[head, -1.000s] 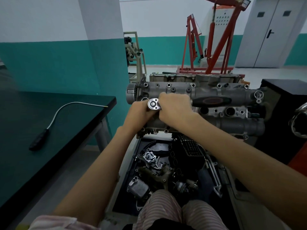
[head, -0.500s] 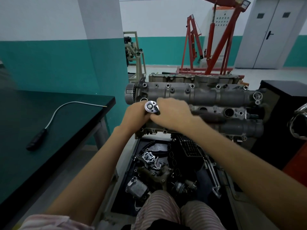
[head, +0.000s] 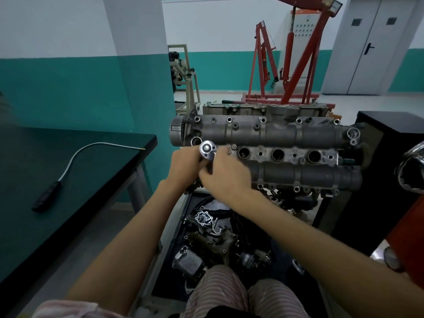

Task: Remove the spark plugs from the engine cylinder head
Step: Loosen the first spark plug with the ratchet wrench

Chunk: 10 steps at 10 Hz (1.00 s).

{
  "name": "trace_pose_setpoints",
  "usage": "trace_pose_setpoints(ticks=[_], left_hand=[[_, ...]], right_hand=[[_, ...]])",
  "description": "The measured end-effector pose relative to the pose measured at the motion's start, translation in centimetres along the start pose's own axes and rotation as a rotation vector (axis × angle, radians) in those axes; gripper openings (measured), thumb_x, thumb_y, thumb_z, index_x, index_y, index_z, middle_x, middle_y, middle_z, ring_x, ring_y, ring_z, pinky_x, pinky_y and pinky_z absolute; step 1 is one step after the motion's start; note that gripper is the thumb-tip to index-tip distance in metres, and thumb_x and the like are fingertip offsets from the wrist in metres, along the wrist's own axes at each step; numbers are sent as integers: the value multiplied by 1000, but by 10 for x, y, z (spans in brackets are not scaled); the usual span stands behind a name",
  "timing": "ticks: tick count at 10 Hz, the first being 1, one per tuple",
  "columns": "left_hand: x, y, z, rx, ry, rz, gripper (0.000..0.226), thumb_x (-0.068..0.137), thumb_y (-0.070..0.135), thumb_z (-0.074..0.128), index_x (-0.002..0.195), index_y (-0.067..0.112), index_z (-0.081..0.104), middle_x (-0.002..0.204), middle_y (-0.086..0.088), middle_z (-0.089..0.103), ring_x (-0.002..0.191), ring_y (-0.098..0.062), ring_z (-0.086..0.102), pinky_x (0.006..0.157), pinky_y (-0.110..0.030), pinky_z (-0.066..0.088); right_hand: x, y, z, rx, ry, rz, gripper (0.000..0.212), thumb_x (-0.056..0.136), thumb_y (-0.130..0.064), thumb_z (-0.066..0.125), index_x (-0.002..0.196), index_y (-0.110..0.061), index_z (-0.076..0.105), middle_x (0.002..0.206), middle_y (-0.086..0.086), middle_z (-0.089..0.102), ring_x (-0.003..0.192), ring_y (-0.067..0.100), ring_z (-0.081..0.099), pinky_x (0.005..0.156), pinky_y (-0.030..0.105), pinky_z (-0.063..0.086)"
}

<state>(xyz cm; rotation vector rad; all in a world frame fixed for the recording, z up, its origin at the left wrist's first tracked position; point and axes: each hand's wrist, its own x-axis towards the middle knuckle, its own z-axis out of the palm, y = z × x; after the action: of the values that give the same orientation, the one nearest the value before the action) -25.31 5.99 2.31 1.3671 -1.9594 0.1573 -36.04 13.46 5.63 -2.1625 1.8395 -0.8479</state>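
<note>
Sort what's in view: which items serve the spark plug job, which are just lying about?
In use: ratchet, cylinder head, left hand, right hand.
Lying about: flexible pickup tool on bench, red engine crane, loose parts tray.

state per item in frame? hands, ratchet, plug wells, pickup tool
left hand: grips below the ratchet head
right hand: closed over the ratchet handle
ratchet: head over the leftmost well, handle hidden
three other plug wells: uncovered, contents unclear
flexible pickup tool: lying on the black table, untouched
</note>
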Motion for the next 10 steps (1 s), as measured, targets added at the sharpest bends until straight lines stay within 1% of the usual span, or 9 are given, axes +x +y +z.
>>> trace_pose_setpoints(ticks=[1, 2, 3, 4, 5, 6, 7, 8, 10], left_hand=[[2, 0, 0, -22, -94, -91, 33, 76, 24, 50, 49, 17, 31, 49, 2, 38, 61, -20, 38, 48, -32, 18], [-3, 2, 1, -37, 83, 29, 25, 75, 30, 52, 60, 10, 54, 55, -5, 54, 55, -19, 41, 46, -26, 17], [-5, 4, 4, -6, 141, 55, 30, 85, 29, 61, 62, 12, 54, 61, -12, 62, 56, -30, 55, 48, -27, 15], [-2, 6, 4, 31, 57, -9, 32, 79, 23, 53, 54, 14, 36, 57, -15, 59, 56, -31, 53, 45, -27, 13], [1, 6, 3, 94, -114, -190, 34, 80, 16, 52, 50, 14, 37, 50, 0, 44, 59, -21, 46, 46, -28, 21], [-4, 8, 3, 153, -68, -53, 27, 82, 11, 49, 56, 16, 44, 48, 3, 43, 53, -24, 51, 48, -28, 27], [-3, 12, -2, 155, -22, 6, 36, 79, 27, 34, 97, 16, 65, 66, -1, 59, 66, -24, 58, 55, -29, 34], [-2, 11, 0, 190, -56, -19, 24, 89, 22, 44, 103, 19, 64, 69, 2, 60, 68, -20, 59, 58, -30, 40], [-5, 14, -2, 156, -97, -58, 19, 91, 16, 46, 75, 23, 52, 61, 1, 51, 67, -23, 58, 57, -32, 41]], right_hand=[[4, -10, -4, 576, -459, 177, 52, 88, -18, 50, 129, 5, 27, 78, 11, 52, 57, 18, 55, 51, 29, 47], [28, -2, -38, -225, -323, -39, 24, 89, -18, 49, 107, -2, 48, 94, 11, 61, 72, 22, 56, 58, 29, 42], [30, 4, -49, -658, 32, -189, 18, 87, -13, 52, 105, -11, 49, 107, 7, 61, 93, 26, 58, 66, 30, 33], [15, 7, -19, -323, -10, -106, 21, 86, -21, 53, 102, -11, 44, 97, 8, 62, 84, 27, 59, 63, 29, 34], [10, -1, -6, 873, -581, 251, 17, 90, -24, 53, 90, -9, 44, 65, 3, 51, 50, 15, 51, 50, 24, 45], [20, 3, 2, 974, -441, 296, 42, 90, -52, 43, 72, -13, 43, 53, 2, 42, 32, 12, 45, 41, 22, 44], [18, 8, 12, 739, -184, 82, 44, 94, -48, 39, 70, -12, 44, 45, -2, 41, 29, 6, 40, 39, 24, 37], [16, 9, 18, 876, -149, 106, 39, 95, -44, 40, 74, -12, 44, 47, -3, 41, 29, 6, 37, 35, 20, 31], [11, 1, 33, 1183, -93, 177, 37, 95, -41, 43, 74, -12, 41, 47, -6, 40, 30, 4, 31, 32, 15, 26]])
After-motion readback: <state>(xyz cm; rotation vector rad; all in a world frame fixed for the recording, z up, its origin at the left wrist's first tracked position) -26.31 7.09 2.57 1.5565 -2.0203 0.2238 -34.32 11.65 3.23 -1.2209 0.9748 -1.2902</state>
